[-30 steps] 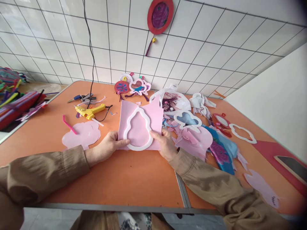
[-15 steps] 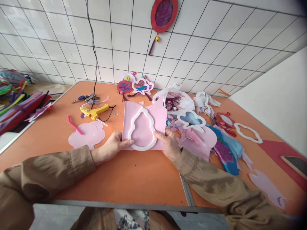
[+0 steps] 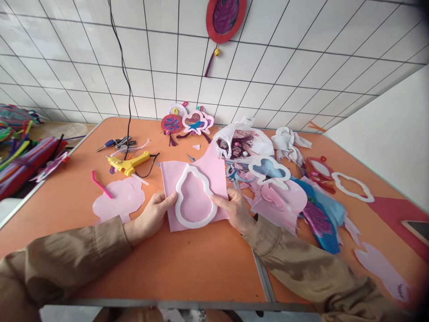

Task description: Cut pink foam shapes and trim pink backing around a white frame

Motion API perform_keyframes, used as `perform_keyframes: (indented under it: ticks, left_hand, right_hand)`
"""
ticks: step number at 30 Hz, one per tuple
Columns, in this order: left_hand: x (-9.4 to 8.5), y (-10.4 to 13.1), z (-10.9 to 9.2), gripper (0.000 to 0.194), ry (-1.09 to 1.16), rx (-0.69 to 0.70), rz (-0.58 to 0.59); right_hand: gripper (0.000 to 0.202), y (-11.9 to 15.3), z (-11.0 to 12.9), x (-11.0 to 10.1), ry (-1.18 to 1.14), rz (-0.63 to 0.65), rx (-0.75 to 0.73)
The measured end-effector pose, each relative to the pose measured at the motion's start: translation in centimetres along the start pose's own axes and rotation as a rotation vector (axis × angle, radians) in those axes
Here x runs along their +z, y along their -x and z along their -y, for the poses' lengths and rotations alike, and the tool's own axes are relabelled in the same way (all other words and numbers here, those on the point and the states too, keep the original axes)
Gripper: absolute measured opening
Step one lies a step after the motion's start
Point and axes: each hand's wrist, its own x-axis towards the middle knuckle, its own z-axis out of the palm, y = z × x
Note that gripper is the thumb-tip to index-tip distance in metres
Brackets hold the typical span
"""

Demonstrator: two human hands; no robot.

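A pink sheet (image 3: 196, 197) is held up above the orange table with a white gourd-shaped frame (image 3: 179, 188) lying against its face. My left hand (image 3: 152, 217) grips the sheet's left edge, its thumb on the frame's left side. At the right edge, my right hand (image 3: 236, 208) pinches the sheet, with its thumb on the frame's right side. The fingers of both hands are partly hidden behind the sheet. The sheet's upper right corner rises to a point.
A yellow glue gun (image 3: 130, 164) and pink cut-outs (image 3: 119, 199) lie on the orange table (image 3: 208, 268) at the left. A plastic bag (image 3: 261, 143), a white cloud-shaped frame (image 3: 284, 172), fabric and scraps spread over the right. Small tasselled ornaments (image 3: 172, 124) stand by the wall.
Both hands have brought the sheet and frame lower and slightly left, tilting them. My left thumb has moved up the frame's side. The whole view has shifted slightly.
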Motion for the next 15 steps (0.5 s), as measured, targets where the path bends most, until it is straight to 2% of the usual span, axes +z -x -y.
perform_keyframes:
  ticks: [5, 8, 12, 15]
  left_hand:
    - [0.3, 0.2, -0.6, 0.05, -0.098, 0.002, 0.02]
    - [0.7, 0.4, -1.5, 0.053, -0.176, 0.018, 0.048]
    - [0.9, 0.5, -2.2, 0.062, -0.319, -0.035, 0.153]
    - [0.9, 0.4, -2.2, 0.063, -0.328, -0.028, 0.168]
  right_hand:
    - [0.019, -0.1, 0.4, 0.0, -0.019, -0.013, -0.03]
    - [0.015, -0.2, 1.1, 0.2, -0.006, -0.006, -0.083]
    - [0.035, -0.3, 1.2, 0.3, -0.038, -0.043, -0.133]
    - [0.058, -0.3, 0.7, 0.2, -0.081, -0.099, -0.124]
